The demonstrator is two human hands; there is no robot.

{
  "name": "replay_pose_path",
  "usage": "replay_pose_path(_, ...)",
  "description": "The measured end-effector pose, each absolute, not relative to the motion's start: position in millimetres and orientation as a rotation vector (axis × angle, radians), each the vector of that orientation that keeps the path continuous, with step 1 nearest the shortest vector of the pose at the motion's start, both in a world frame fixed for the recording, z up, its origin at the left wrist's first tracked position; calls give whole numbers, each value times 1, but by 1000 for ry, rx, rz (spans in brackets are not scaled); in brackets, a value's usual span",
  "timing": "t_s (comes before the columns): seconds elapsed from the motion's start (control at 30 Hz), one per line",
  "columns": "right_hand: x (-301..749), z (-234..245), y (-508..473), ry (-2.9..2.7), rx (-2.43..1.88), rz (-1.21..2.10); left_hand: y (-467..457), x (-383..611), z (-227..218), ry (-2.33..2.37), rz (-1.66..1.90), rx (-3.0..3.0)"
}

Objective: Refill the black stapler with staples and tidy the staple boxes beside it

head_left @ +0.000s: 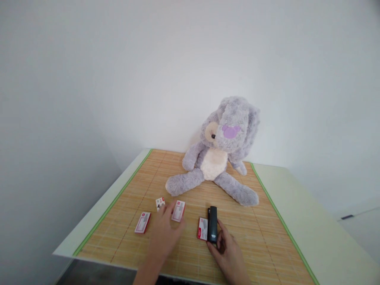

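My right hand (228,251) is closed around the near end of a black stapler (212,223) that lies on a bamboo mat (261,237). The stapler rests partly on a small red and white box (202,228). My left hand (163,231) lies palm down on the mat with fingers stretched out, its fingertips touching another red and white box (178,210). A third such box (143,222) lies to the left of that hand. A smaller white box (160,203) sits just beyond the fingertips.
A grey plush rabbit (221,150) sits at the back of the mat against the white wall. The mat covers a pale table (311,213), whose left edge and near edge drop off to the floor.
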State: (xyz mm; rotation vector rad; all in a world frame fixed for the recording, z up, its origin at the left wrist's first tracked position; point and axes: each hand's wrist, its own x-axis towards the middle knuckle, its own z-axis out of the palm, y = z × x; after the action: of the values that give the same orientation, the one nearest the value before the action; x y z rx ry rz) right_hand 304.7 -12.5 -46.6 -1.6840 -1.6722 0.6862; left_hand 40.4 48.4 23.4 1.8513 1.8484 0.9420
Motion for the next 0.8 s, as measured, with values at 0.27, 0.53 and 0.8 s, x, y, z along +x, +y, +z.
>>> replay_pose_path(0.27, 303, -41, -12, -1641, -1689, 712, 20, 113, 11, 1706, 777, 1845)
replay_pose_path(0.53, 302, -37, -9, -1618, -1662, 696, 16, 111, 6, 1626, 814, 1769)
replay_pose_path(0.8, 300, -29, -11, -1699, -1714, 665, 15, 116, 2, 1630, 770, 1810)
